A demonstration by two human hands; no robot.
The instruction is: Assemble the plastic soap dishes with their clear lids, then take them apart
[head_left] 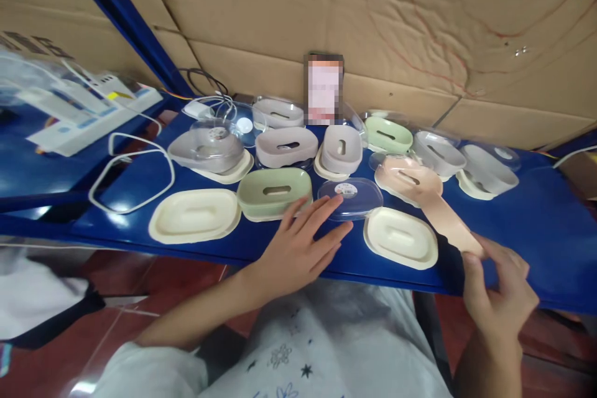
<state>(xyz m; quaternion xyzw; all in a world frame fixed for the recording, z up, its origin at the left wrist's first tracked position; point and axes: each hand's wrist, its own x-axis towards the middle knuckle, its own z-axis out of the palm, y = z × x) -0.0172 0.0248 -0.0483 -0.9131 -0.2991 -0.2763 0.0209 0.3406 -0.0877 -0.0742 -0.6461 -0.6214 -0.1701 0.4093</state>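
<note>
My left hand [305,242] is open, its fingers spread over the blue table's front. Its fingertips lie at the near edge of a clear oval lid [361,202] with a round sticker; whether they press on it I cannot tell. Just beyond the wrist sits a green slotted soap dish [274,189]. My right hand [501,283] pinches the near end of a peach oblong piece [450,224], seen side-on, between thumb and fingers. The far end of this piece overlaps a peach soap dish [405,177]. Cream oval trays [196,217] flank the front, one [402,239] between my hands.
Several grey soap dishes [286,146] and another green one [388,135] stand in back rows with clear lids. A phone [324,90] leans against the cardboard wall [261,25]. White power strips [97,115] and a looped cable [133,155] lie at left.
</note>
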